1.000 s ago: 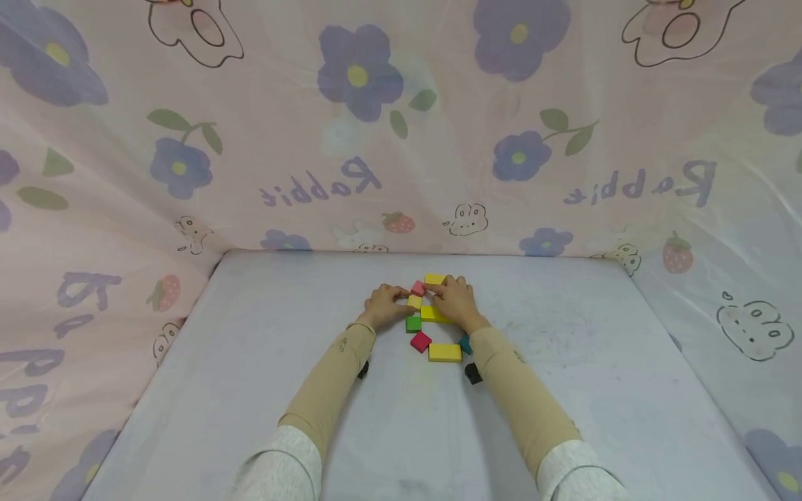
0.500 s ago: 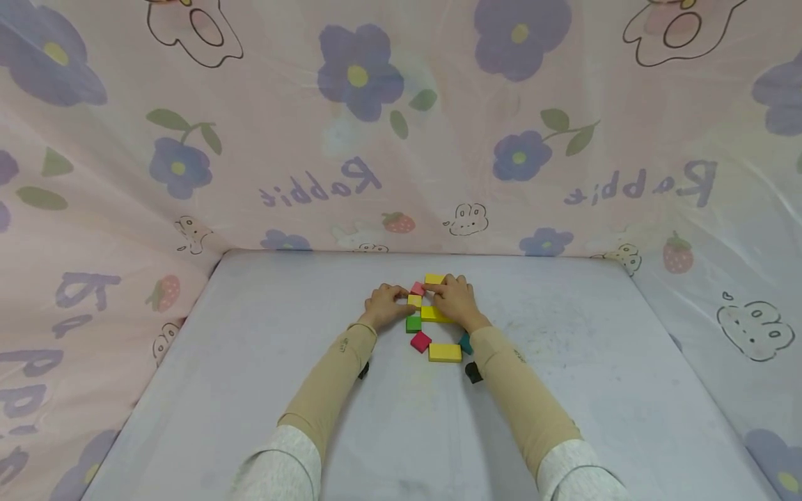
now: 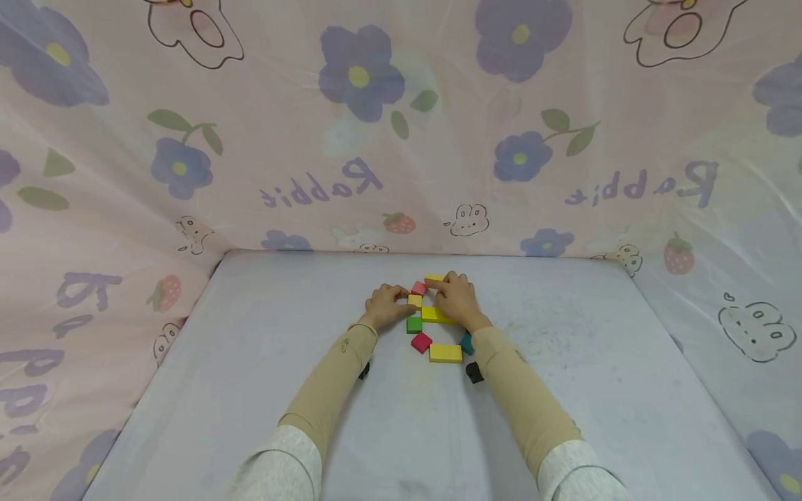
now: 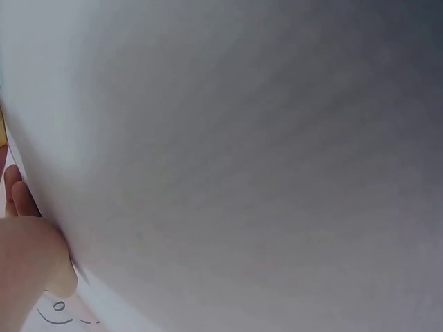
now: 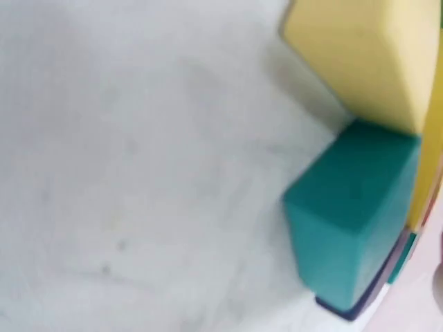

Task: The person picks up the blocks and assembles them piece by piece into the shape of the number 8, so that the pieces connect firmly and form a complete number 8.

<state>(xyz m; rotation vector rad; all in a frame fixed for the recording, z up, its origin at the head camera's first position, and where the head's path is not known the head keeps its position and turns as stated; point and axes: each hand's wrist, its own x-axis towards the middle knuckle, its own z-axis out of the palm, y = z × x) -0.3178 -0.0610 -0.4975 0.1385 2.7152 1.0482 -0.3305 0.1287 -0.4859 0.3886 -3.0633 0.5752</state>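
In the head view my left hand (image 3: 383, 306) pinches a small light yellow block (image 3: 415, 301), thumb at its near edge and fingertip at its far edge. From the right, my right hand (image 3: 456, 299) reaches over the group, its index finger extended to the pink block (image 3: 418, 287) just beyond. Under the right hand lie a far yellow block (image 3: 435, 278), partly covered, and a long yellow block (image 3: 435, 314). A green block (image 3: 414, 325) sits below the light yellow one. In the left wrist view only part of the left hand (image 4: 31, 256) shows at the lower left.
Nearer the person lie a red block (image 3: 422, 342), a yellow block (image 3: 445, 353) and a teal block (image 3: 467, 344). The teal block (image 5: 346, 200) stands close in the right wrist view, beside a pale yellow block (image 5: 360, 55). A patterned curtain (image 3: 426, 174) hangs behind the white table (image 3: 407, 431).
My right hand has shifted slightly away from the person and to the right, covering more of the far yellow block. The left hand and the blocks look about the same.
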